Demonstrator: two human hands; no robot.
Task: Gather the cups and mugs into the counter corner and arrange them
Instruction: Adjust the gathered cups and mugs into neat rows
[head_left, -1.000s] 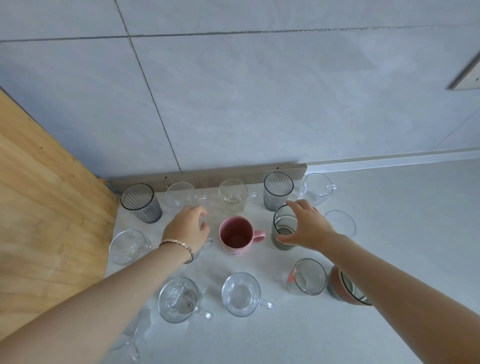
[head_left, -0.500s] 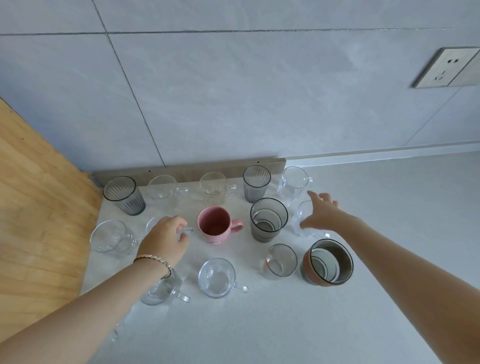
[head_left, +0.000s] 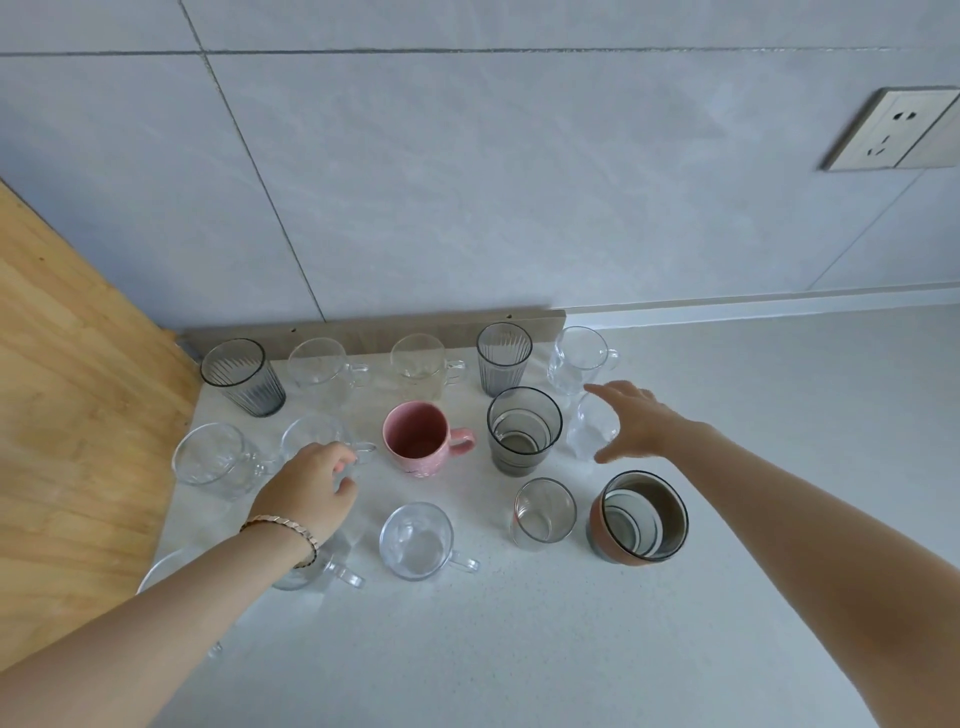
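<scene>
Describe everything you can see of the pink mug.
The pink mug stands upright on the pale counter, mouth up and empty. It looks ceramic, matte pink, with one loop handle pointing right toward the grey tinted glass. Neither hand touches it; the left hand grips the clear glass mug beside it.

Left of the pink mug (head_left: 415, 439) a clear mug (head_left: 311, 434) is seen; right of it, a smoke-grey banded glass (head_left: 523, 431); behind it, grey ribbed tumblers (head_left: 243, 376); front right, a terracotta cup (head_left: 639, 519) striped inside.

bare forearms, gold bracelet (head_left: 283, 526) on left wrist
</scene>
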